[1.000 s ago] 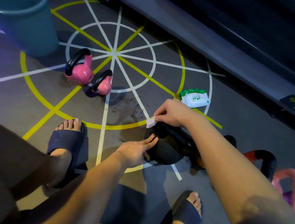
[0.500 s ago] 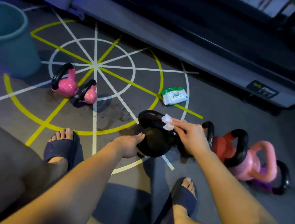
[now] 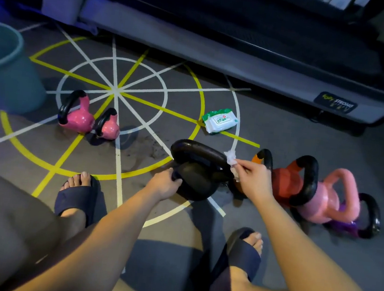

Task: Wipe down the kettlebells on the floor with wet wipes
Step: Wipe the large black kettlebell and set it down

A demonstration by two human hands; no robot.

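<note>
A teal plastic bucket (image 3: pixel 8 79), its inside in shadow, stands far left of the black kettlebell (image 3: pixel 197 182) on a grey gym floor (image 3: pixel 272 135) taped with white and yellow lines. Left of that kettlebell, a larger pink kettlebell (image 3: pixel 78 119) and a smaller pink kettlebell (image 3: pixel 109 129), both glossy with black handles, sit side by side. The left hand (image 3: pixel 164 183) curls its fingers over the black kettlebell's rounded left side, gripping it. Beyond lies a green-and-white wipes pack (image 3: pixel 219 121). The right hand (image 3: pixel 254 179) pinches a crumpled white wet wipe (image 3: pixel 231 158) against the right end of the thick handle loop. Crowded to the right: a red kettlebell (image 3: pixel 286 183), a pale pink kettlebell (image 3: pixel 324 202), a purple kettlebell (image 3: pixel 351 229).
</note>
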